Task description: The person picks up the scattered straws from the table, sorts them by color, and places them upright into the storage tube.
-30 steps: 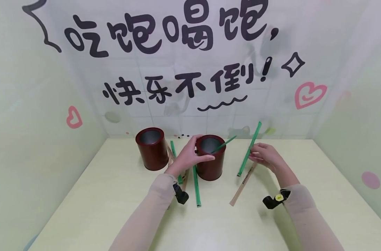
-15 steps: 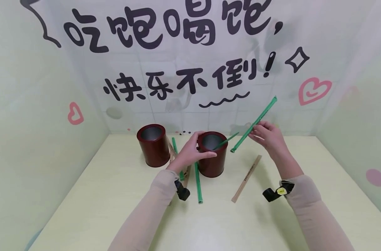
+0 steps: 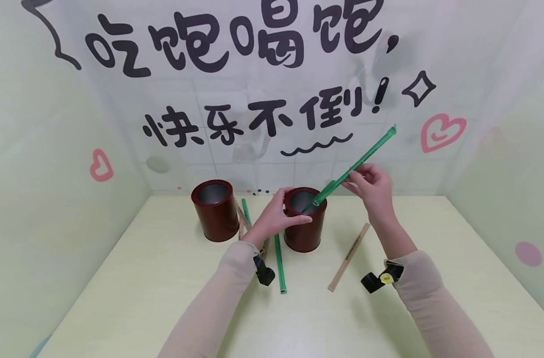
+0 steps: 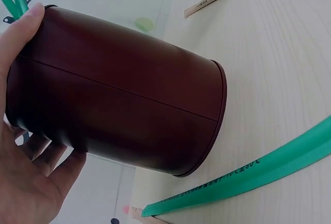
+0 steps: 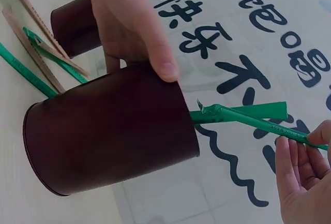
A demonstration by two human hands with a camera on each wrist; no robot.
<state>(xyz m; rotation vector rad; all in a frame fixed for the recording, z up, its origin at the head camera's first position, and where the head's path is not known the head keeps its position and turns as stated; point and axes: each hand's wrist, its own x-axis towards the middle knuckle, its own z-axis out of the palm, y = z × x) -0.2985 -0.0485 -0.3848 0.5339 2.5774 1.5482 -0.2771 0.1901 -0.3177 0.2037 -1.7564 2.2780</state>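
My left hand [image 3: 272, 219] grips a dark red canister [image 3: 303, 236] near its rim, thumb on the near side and fingers round the far side. The canister stands upright on the table with its mouth open. Inside leans a green wrapped straw [image 5: 282, 111], its upper end sticking out to the right. My right hand [image 3: 374, 191] pinches another green wrapped straw [image 3: 375, 149] between thumb and fingers. This straw slants, its lower end over the canister's mouth. In the right wrist view that end lies close to the leaning straw; I cannot tell if they touch.
A second dark red canister [image 3: 218, 219] stands to the left. Green [image 3: 279, 263] and brown wrapped straws lie between the canisters, partly hidden by my left hand and wrist. One brown wrapped straw [image 3: 349, 258] lies to the right. Printed walls [image 3: 272, 174] enclose the table.
My right hand has lifted the green wrapped straw off the table area and carried it left to the canister's mouth. The left hand keeps its grip on the canister.
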